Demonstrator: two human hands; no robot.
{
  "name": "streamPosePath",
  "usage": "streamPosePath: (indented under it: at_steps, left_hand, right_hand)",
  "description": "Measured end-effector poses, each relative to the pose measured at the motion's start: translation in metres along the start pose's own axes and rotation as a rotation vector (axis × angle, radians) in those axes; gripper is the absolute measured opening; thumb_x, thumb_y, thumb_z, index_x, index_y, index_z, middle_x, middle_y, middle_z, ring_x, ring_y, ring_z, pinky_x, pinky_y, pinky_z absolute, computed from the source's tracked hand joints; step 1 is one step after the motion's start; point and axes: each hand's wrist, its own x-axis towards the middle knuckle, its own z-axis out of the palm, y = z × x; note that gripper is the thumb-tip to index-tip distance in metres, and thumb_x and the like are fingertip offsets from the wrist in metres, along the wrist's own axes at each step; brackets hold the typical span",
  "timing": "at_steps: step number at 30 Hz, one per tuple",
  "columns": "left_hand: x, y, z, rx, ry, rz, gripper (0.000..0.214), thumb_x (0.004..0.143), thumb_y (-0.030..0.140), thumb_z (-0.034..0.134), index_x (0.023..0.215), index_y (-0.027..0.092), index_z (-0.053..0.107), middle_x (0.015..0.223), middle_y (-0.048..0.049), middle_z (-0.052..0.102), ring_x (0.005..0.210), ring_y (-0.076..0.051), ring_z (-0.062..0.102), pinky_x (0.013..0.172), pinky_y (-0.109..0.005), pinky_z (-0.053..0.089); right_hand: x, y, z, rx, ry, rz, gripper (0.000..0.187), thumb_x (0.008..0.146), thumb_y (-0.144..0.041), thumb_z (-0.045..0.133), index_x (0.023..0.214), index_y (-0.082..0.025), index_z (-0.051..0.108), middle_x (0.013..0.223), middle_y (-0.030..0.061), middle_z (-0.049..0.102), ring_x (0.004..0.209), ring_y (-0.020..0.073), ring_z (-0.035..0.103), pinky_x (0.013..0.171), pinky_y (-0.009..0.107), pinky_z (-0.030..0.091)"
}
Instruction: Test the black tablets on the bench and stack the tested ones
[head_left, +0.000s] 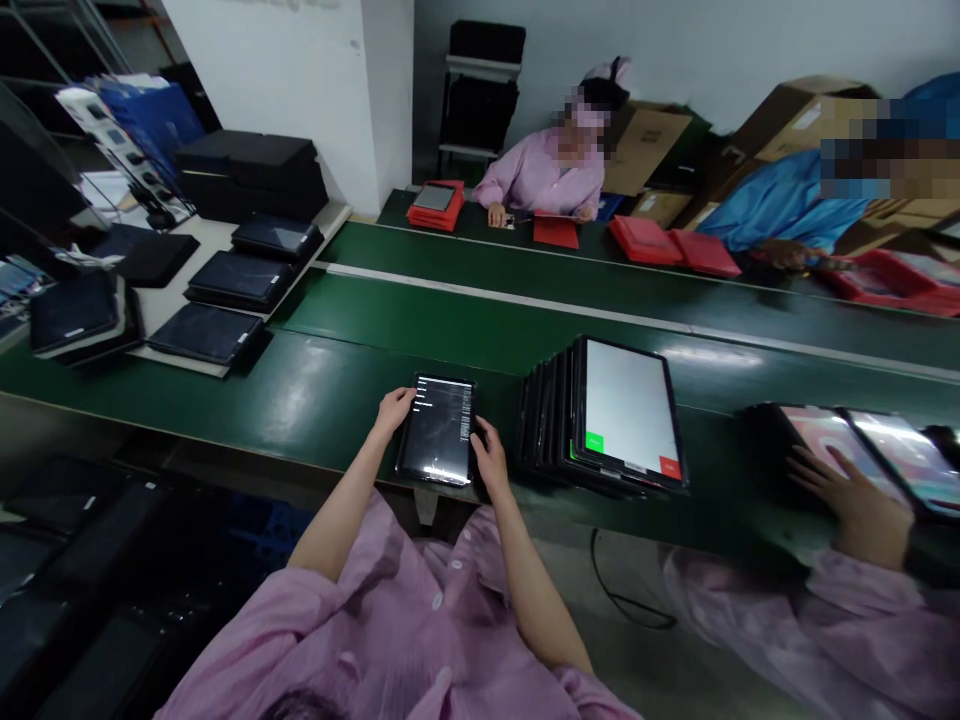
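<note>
A black tablet (436, 440) lies at the front edge of the green bench, its dark screen showing lines of small white text. My left hand (395, 408) grips its left edge near the upper corner. On the opposite side, my right hand (489, 455) is at the tablet's right edge with the fingers curved along it. Just right of that hand leans a stack of tablets (630, 410); the top one has a pale lit screen with a green square and a red square in its lower corners.
Stacked dark tablets (206, 333) sit on a board at the left. At the right, a co-worker's hand (847, 490) touches a tablet with a colourful screen. Across the bench (360, 310), two people sit behind red folders (645, 240). A cable (630, 605) hangs below the bench.
</note>
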Motion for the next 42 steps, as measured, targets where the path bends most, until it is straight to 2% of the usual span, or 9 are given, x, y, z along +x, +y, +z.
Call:
streamPosePath:
  at_steps: [7,12,17,25,29,34,36,40,42]
  left_hand:
    - [0.011,0.008,0.003,-0.048,-0.012,-0.062,0.039,0.088,0.051,0.067,0.099,0.018,0.084,0.106,-0.0106,0.083,0.104,-0.029,0.072,0.092,-0.034,0.051]
    - [0.015,0.013,0.002,-0.008,-0.002,-0.065,0.039,0.088,0.052,0.066,0.097,0.019,0.083,0.105,-0.0107,0.082,0.103,-0.03,0.072,0.089,-0.034,0.05]
    - [0.012,0.015,0.002,0.015,-0.009,-0.071,0.037,0.089,0.052,0.066,0.096,0.02,0.083,0.105,-0.0095,0.082,0.102,-0.029,0.072,0.089,-0.033,0.05]
    - [0.014,0.015,0.003,0.075,0.0,-0.05,0.039,0.092,0.055,0.066,0.098,0.021,0.084,0.108,-0.0097,0.082,0.106,-0.03,0.071,0.093,-0.034,0.049]
    - [0.014,0.015,0.005,0.127,0.037,-0.023,0.034,0.089,0.05,0.071,0.1,0.02,0.084,0.109,-0.0106,0.082,0.106,-0.029,0.07,0.095,-0.034,0.049]
    - [0.005,0.009,-0.002,0.068,-0.023,0.002,0.049,0.095,0.062,0.059,0.097,0.02,0.083,0.103,-0.01,0.082,0.105,-0.03,0.071,0.097,-0.036,0.051]
    - [-0.003,0.003,-0.005,0.035,-0.028,0.011,0.049,0.095,0.062,0.059,0.101,0.019,0.083,0.109,-0.0111,0.082,0.111,-0.031,0.071,0.1,-0.036,0.051]
    - [-0.025,-0.009,-0.009,0.005,0.008,0.027,0.044,0.094,0.055,0.065,0.112,0.019,0.082,0.128,-0.0132,0.078,0.124,-0.031,0.068,0.108,-0.038,0.048]
    - [-0.03,-0.01,-0.009,0.0,0.01,0.03,0.044,0.095,0.056,0.064,0.11,0.019,0.083,0.126,-0.0136,0.079,0.122,-0.032,0.068,0.108,-0.038,0.047]
  right_hand:
    - [0.0,-0.008,0.005,-0.056,0.016,-0.008,0.059,0.093,-0.047,0.064,0.146,-0.024,0.06,0.146,0.0114,0.061,0.138,0.0268,0.058,0.125,0.047,0.04]
    - [-0.004,-0.013,0.012,-0.116,0.033,-0.003,0.081,0.082,-0.053,0.08,0.153,-0.025,0.052,0.149,0.0126,0.055,0.142,0.0294,0.054,0.125,0.047,0.04]
    - [-0.005,-0.01,0.009,-0.088,0.01,0.004,0.072,0.091,-0.057,0.069,0.153,-0.026,0.052,0.149,0.0117,0.056,0.142,0.0277,0.053,0.126,0.047,0.038]
    - [-0.004,-0.007,0.007,-0.093,0.012,0.001,0.069,0.092,-0.056,0.067,0.152,-0.025,0.054,0.148,0.0122,0.057,0.143,0.029,0.053,0.126,0.049,0.038]
    - [-0.005,-0.008,0.008,-0.084,0.018,-0.008,0.067,0.093,-0.056,0.067,0.151,-0.026,0.055,0.149,0.012,0.057,0.144,0.0292,0.052,0.127,0.049,0.038]
    - [-0.004,-0.007,0.007,-0.05,0.024,-0.005,0.065,0.092,-0.054,0.068,0.15,-0.026,0.058,0.149,0.0118,0.059,0.143,0.0287,0.054,0.126,0.049,0.039]
    - [-0.005,-0.006,0.005,0.011,0.025,0.022,0.062,0.093,-0.055,0.066,0.147,-0.026,0.062,0.148,0.0119,0.06,0.138,0.0282,0.058,0.121,0.048,0.044]
    - [-0.012,-0.007,-0.001,0.085,0.038,0.091,0.057,0.093,-0.058,0.063,0.139,-0.025,0.071,0.136,0.0113,0.068,0.114,0.0255,0.067,0.107,0.044,0.053]
    - [-0.017,-0.009,-0.002,0.082,0.042,0.124,0.058,0.092,-0.06,0.065,0.137,-0.024,0.073,0.13,0.0109,0.069,0.104,0.0237,0.068,0.102,0.043,0.055]
